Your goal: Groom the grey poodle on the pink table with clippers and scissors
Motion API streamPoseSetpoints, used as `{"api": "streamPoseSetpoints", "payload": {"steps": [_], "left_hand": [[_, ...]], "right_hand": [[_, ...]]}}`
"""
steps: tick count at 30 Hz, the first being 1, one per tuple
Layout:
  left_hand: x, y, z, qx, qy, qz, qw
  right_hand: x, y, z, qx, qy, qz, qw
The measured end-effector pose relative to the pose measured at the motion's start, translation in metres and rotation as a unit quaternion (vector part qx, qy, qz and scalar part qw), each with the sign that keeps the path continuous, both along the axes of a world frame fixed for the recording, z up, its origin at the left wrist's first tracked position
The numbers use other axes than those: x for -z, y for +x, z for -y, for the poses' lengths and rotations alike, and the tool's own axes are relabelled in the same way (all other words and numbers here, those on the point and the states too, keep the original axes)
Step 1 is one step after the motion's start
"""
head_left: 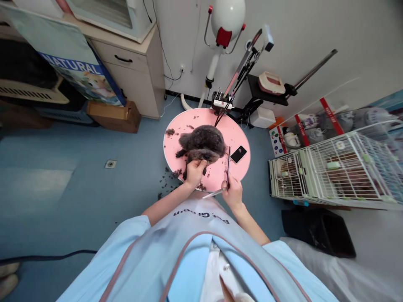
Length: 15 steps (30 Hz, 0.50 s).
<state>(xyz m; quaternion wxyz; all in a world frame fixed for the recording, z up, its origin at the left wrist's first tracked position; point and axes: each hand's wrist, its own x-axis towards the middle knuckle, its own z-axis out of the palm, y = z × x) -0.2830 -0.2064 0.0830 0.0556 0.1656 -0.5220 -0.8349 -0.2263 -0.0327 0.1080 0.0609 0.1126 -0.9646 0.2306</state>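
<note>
A small dark curly-haired dog (pixel 202 144) stands on a round pink grooming table (pixel 239 140). My left hand (pixel 195 173) is closed on the dog's near end, by a leg or the rear. My right hand (pixel 233 191) is closed round a long metal comb (pixel 227 163) that points up over the table, and a pair of scissors (pixel 213 193) sticks out to the left of the same hand. A black phone (pixel 238 154) lies on the table right of the dog. Clumps of cut dark fur (pixel 170 132) lie on the pink top.
Cut fur (pixel 165 181) is scattered on the blue floor left of the table. A white wire cage (pixel 333 172) stands at the right, a black bag (pixel 317 231) below it. Behind the table are a stand dryer (pixel 225 25), a grooming arm (pixel 242 67) and a cabinet (pixel 132 71).
</note>
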Motion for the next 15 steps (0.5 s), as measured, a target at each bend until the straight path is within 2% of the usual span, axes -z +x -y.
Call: {"api": "streamPoseSetpoints", "payload": {"steps": [3, 6, 8, 11, 13, 15], "left_hand": [[-0.006, -0.006, -0.001, 0.010, 0.016, 0.000, 1.000], [-0.011, -0.013, -0.003, 0.001, 0.033, 0.001, 0.999], [-0.011, -0.015, -0.005, 0.005, 0.031, 0.006, 0.999], [-0.008, -0.016, -0.006, 0.014, 0.031, 0.009, 0.999], [-0.008, -0.015, -0.006, 0.004, 0.040, 0.005, 0.999], [-0.009, -0.014, -0.006, -0.016, 0.055, -0.003, 0.998]], "right_hand": [[0.003, -0.005, 0.003, -0.052, -0.002, -0.008, 0.999], [-0.006, -0.018, -0.001, -0.056, 0.010, -0.053, 0.997], [-0.017, -0.031, -0.008, -0.088, 0.026, -0.097, 0.991], [-0.038, -0.054, -0.023, -0.199, 0.092, -0.140, 0.966], [-0.053, -0.067, -0.032, -0.219, 0.141, -0.163, 0.952], [-0.068, -0.079, -0.039, -0.198, 0.195, -0.182, 0.943]]}}
